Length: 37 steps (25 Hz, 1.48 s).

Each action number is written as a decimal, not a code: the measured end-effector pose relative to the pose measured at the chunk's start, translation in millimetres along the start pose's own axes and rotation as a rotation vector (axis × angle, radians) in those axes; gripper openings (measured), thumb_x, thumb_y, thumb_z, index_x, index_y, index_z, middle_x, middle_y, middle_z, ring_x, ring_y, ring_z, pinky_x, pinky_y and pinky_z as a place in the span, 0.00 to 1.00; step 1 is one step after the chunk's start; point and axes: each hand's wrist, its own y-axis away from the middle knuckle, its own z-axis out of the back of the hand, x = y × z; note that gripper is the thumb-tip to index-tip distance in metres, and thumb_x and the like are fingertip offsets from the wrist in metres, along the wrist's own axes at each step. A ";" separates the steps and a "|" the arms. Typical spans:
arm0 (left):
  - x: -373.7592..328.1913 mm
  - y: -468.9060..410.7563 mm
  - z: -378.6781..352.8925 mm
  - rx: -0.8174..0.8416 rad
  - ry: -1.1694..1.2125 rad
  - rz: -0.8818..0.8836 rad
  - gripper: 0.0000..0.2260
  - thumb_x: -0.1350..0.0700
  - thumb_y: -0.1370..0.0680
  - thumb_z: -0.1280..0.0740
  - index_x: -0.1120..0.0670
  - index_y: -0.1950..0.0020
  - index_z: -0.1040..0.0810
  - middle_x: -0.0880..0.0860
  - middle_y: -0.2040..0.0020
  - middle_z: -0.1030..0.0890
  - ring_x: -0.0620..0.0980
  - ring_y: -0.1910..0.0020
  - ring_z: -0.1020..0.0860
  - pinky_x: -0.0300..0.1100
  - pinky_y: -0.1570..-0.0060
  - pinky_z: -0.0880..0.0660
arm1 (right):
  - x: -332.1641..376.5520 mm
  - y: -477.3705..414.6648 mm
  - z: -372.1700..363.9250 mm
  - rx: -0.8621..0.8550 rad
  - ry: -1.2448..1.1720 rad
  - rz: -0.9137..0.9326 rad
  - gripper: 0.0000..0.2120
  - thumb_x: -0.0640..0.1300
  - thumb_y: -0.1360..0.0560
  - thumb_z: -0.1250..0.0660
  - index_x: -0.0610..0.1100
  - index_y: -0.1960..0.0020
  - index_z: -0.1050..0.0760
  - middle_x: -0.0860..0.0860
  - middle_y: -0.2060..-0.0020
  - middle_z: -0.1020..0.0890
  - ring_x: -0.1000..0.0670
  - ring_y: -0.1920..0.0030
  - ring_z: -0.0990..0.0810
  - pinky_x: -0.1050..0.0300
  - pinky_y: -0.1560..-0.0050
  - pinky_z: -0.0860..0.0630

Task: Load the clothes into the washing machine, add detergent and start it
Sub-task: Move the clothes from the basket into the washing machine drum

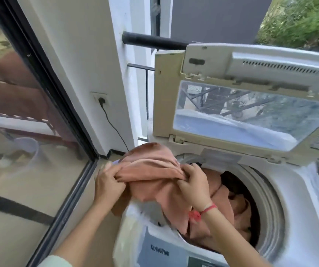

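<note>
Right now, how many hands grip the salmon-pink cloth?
2: left hand grips the salmon-pink cloth at its left end; right hand grips its right side, by the grey drum.

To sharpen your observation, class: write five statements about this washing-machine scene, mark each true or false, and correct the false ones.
1. The lid is raised. True.
2. The left hand and right hand both grip the cloth. True.
3. The drum is empty. False: clothes lie in it.
4. The plug is pulled out of the socket. False: it is plugged in.
5. The red band is on the left wrist. False: it is on the right wrist.
</note>
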 end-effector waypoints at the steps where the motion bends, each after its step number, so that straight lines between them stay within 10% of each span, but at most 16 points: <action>1: -36.4 -2.4 10.9 -0.068 -0.051 -0.142 0.23 0.60 0.39 0.40 0.46 0.49 0.19 0.46 0.65 0.32 0.53 0.61 0.28 0.43 0.61 0.37 | -2.3 3.9 33.8 -0.088 -0.041 -0.004 0.12 0.45 0.38 0.40 0.47 0.58 0.22 0.51 0.65 0.28 0.47 0.60 0.26 0.56 0.62 0.35; 5: -177.0 21.8 -10.9 0.096 0.013 -0.421 0.19 0.50 0.35 0.35 0.42 0.44 0.22 0.42 0.61 0.32 0.47 0.57 0.30 0.43 0.57 0.36 | -22.1 26.2 176.7 -0.543 -0.056 0.048 0.17 0.40 0.38 0.39 0.48 0.52 0.21 0.46 0.55 0.28 0.51 0.54 0.31 0.67 0.52 0.33; 8: -221.8 60.5 -57.7 0.683 -0.052 -0.412 0.29 0.41 0.31 0.31 0.44 0.32 0.33 0.49 0.41 0.29 0.53 0.36 0.33 0.53 0.35 0.37 | -77.7 45.1 188.3 -0.738 0.410 -0.170 0.21 0.39 0.35 0.37 0.44 0.43 0.24 0.39 0.47 0.28 0.41 0.50 0.28 0.50 0.49 0.32; 10: -216.3 74.8 -69.0 0.974 -0.198 -0.388 0.38 0.39 0.31 0.31 0.44 0.25 0.45 0.50 0.27 0.41 0.50 0.25 0.54 0.60 0.28 0.59 | -116.7 53.9 155.0 -0.277 0.621 -0.362 0.26 0.49 0.30 0.34 0.47 0.33 0.32 0.40 0.41 0.28 0.36 0.47 0.25 0.44 0.48 0.27; 13: -153.7 53.6 -37.9 0.885 -0.274 -0.293 0.45 0.36 0.34 0.30 0.43 0.25 0.51 0.47 0.24 0.50 0.47 0.26 0.63 0.58 0.29 0.61 | -137.4 48.8 111.4 0.451 0.707 -0.370 0.51 0.75 0.42 0.44 0.43 0.29 0.36 0.38 0.34 0.30 0.38 0.36 0.29 0.48 0.37 0.31; 16: -52.5 13.9 31.5 0.884 -0.490 -0.095 0.65 0.32 0.45 0.26 0.43 0.28 0.71 0.46 0.26 0.69 0.50 0.29 0.72 0.57 0.29 0.63 | -93.2 23.9 83.1 0.466 0.431 -0.172 0.42 0.66 0.39 0.39 0.53 0.28 0.39 0.45 0.28 0.37 0.45 0.29 0.37 0.52 0.32 0.37; 22: 56.4 11.4 36.1 1.182 -0.481 -0.099 0.68 0.40 0.46 0.22 0.42 0.38 0.82 0.51 0.27 0.72 0.51 0.27 0.68 0.55 0.27 0.61 | -3.1 -29.9 -39.0 0.762 0.150 -0.039 0.69 0.69 0.50 0.25 0.58 0.27 0.69 0.49 0.25 0.67 0.50 0.27 0.68 0.50 0.26 0.60; 26: 69.0 18.4 -7.3 1.159 -0.116 -0.069 0.60 0.55 0.40 0.27 0.39 0.30 0.74 0.54 0.24 0.44 0.51 0.29 0.36 0.45 0.32 0.35 | 2.1 -10.6 -61.4 0.783 0.189 -0.008 0.72 0.73 0.55 0.28 0.55 0.26 0.68 0.53 0.25 0.63 0.53 0.25 0.61 0.55 0.27 0.55; 30: 66.5 26.6 3.3 0.986 0.061 -0.007 0.41 0.62 0.36 0.35 0.28 0.33 0.44 0.44 0.34 0.27 0.46 0.34 0.29 0.36 0.39 0.31 | 4.0 45.7 -43.0 0.713 0.187 0.111 0.59 0.68 0.47 0.27 0.55 0.25 0.53 0.53 0.36 0.34 0.53 0.37 0.35 0.55 0.34 0.37; 34: 13.4 24.6 36.7 0.470 -0.214 -0.218 0.31 0.63 0.35 0.36 0.31 0.42 0.31 0.37 0.49 0.25 0.54 0.47 0.22 0.40 0.55 0.26 | 0.3 72.2 -30.0 0.325 -0.009 0.224 0.24 0.56 0.35 0.32 0.56 0.40 0.30 0.51 0.53 0.21 0.52 0.52 0.24 0.51 0.49 0.27; 37: -72.6 14.5 36.1 0.108 -0.397 -0.480 0.27 0.59 0.35 0.33 0.40 0.39 0.26 0.46 0.45 0.22 0.54 0.53 0.24 0.46 0.56 0.34 | -10.5 60.8 44.9 0.031 -0.020 0.203 0.19 0.50 0.35 0.34 0.56 0.44 0.27 0.54 0.60 0.26 0.58 0.60 0.28 0.60 0.58 0.32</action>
